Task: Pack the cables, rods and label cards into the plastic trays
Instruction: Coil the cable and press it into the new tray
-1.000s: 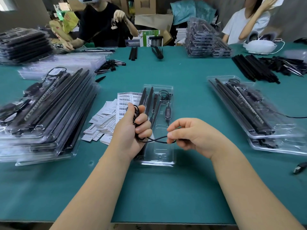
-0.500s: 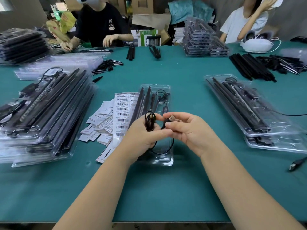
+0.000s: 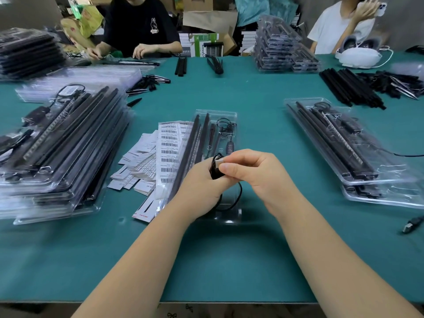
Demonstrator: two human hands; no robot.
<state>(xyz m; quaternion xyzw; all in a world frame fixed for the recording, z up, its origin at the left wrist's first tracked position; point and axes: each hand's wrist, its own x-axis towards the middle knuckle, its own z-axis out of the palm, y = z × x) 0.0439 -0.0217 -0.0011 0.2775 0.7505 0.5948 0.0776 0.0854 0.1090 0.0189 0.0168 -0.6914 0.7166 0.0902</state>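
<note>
— Black cable point(image 3: 215, 167), coiled into a small bundle, sits between both hands just above the near end of the clear plastic tray point(image 3: 226, 115) in the middle of the green bench point(image 3: 229, 260). A loop of it hangs down toward the tray.

— How is each grip?

— The left hand point(image 3: 202, 187) has its fingers curled round the bundle. The right hand point(image 3: 257, 173) pinches the silver plug end against the coil with thumb and forefinger.

— And inside the tray?

— Black rods point(image 3: 195, 138) lie lengthwise along its left side; a small controller with its cord lies on the right.

— The cards?

— Barcode label cards point(image 3: 168, 148) are fanned out on the bench touching the tray's left edge. Packed trays are stacked on the left point(image 3: 57, 145), and two more trays point(image 3: 339, 143) lie on the right. Loose rods point(image 3: 351, 88) lie farther back on the right. Two people sit across the bench.
</note>
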